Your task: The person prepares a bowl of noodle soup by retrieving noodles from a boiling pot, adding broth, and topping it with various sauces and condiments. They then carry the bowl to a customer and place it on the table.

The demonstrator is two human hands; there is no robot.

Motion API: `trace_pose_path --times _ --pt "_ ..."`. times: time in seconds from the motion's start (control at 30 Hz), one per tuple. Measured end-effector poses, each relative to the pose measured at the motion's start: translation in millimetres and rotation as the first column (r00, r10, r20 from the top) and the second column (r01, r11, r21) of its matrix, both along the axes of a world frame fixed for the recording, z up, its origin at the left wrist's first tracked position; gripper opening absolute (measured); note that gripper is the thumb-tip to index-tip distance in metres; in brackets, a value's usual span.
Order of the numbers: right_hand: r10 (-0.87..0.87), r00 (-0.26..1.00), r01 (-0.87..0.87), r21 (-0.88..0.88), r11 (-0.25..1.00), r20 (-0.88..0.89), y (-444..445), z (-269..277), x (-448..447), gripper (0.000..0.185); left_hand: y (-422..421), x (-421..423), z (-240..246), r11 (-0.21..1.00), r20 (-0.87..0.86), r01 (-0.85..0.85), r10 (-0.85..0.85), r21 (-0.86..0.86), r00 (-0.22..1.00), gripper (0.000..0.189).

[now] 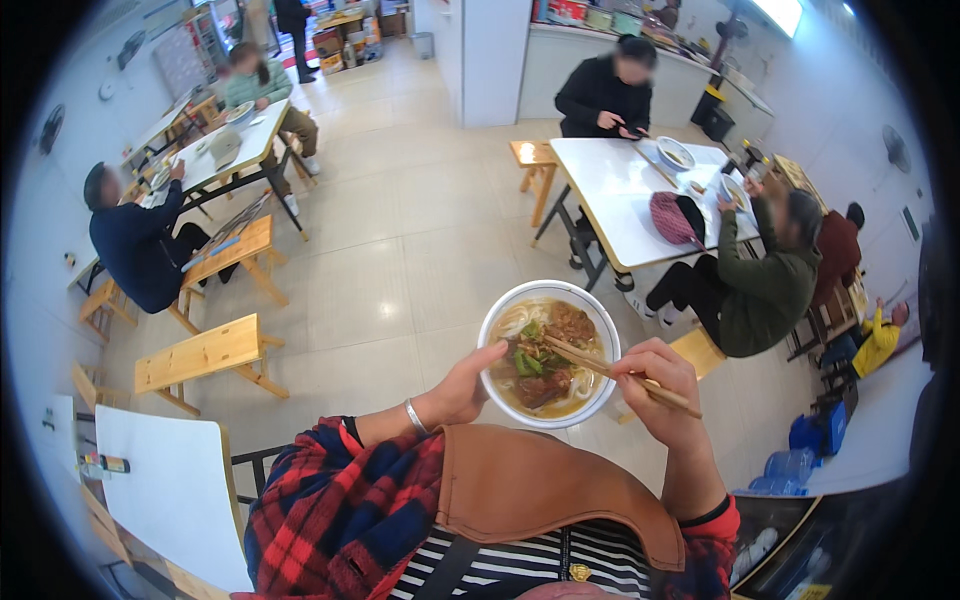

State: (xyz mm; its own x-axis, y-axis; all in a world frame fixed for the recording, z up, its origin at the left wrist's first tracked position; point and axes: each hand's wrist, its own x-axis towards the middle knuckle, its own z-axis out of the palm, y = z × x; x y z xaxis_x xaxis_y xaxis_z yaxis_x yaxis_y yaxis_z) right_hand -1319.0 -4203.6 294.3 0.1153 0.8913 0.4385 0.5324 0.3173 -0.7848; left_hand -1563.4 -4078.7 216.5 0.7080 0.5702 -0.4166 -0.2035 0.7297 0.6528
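Note:
A white bowl [489, 319] of noodle soup is held up in front of my chest. My left hand [466, 386] grips its left side, with the thumb over the rim and the other fingers hidden beneath. In my right hand [660, 386] is a pair of wooden chopsticks [592, 363], their tips down among the toppings near the bowl's middle. Pale noodles [534, 315], browned meat pieces [544, 388] and green leafy vegetable [529, 361] lie in the yellowish broth.
People sit eating at a white table [600, 191] ahead right and another white table [262, 131] at far left. Wooden benches [199, 354] stand at left. A bare white tabletop [165, 480] is near my left elbow. Blue water jugs [787, 466] rest at lower right.

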Motion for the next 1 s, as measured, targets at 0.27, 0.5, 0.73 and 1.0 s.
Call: trace_pose_path --times 0.27,0.5,0.73,1.0 --pt "-0.022 0.890 -0.017 -0.081 0.997 -0.455 61 21 -20 0.015 51 -90 -3 0.971 0.081 -0.232 0.227 0.055 0.970 0.048" --pt "-0.120 0.838 -0.002 -0.223 0.975 -0.532 100 -2 -25 0.018 62 -95 2 0.931 0.074 -0.363 0.359 0.036 0.930 0.051" --pt "-0.147 0.534 -0.025 -0.189 0.982 -0.833 135 -43 -48 0.021 56 -98 14 0.901 0.107 -0.427 0.418 0.076 0.902 0.044" --pt "-0.030 0.594 -0.046 -0.072 0.996 -0.804 129 -18 -53 0.021 50 -88 23 0.896 0.123 -0.441 0.433 0.047 0.893 0.052"
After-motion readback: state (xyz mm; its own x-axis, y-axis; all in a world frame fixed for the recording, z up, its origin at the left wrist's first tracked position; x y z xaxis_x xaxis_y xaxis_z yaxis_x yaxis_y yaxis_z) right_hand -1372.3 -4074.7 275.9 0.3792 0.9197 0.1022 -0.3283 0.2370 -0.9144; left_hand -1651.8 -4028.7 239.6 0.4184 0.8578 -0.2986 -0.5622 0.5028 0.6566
